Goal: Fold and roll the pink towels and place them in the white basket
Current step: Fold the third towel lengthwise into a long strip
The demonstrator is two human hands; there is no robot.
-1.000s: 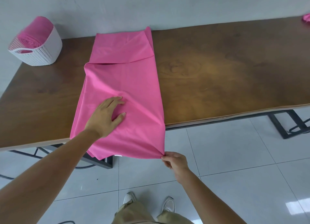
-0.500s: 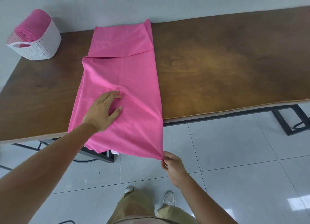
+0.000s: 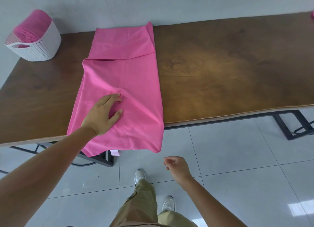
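Fingers (image 3: pixel 110 98) of the left hand (image 3: pixel 100 115) are pressing, spread, on the pink towel (image 3: pixel 125 77) under them, while the right hand (image 3: pixel 177 169) is hovering below its drooping corner, loosely curled, seemingly holding nothing.

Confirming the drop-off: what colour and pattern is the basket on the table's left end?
The basket is white, with a grid of small holes; head view shows it.

The towel (image 3: pixel 122 83) is plain bright pink, with a paler pink tag (image 3: pixel 114 152). The rolled towel (image 3: pixel 32 27) is the same pink. The basket (image 3: pixel 42 46) is white with a fine pierced lattice pattern. The table (image 3: pixel 220 65) is dark brown wood with swirling grain, its frame (image 3: pixel 288 126) black. The floor tiles (image 3: pixel 237 150) are pale grey-white, the trousers (image 3: pixel 144 201) khaki, the shoes (image 3: pixel 139 175) white
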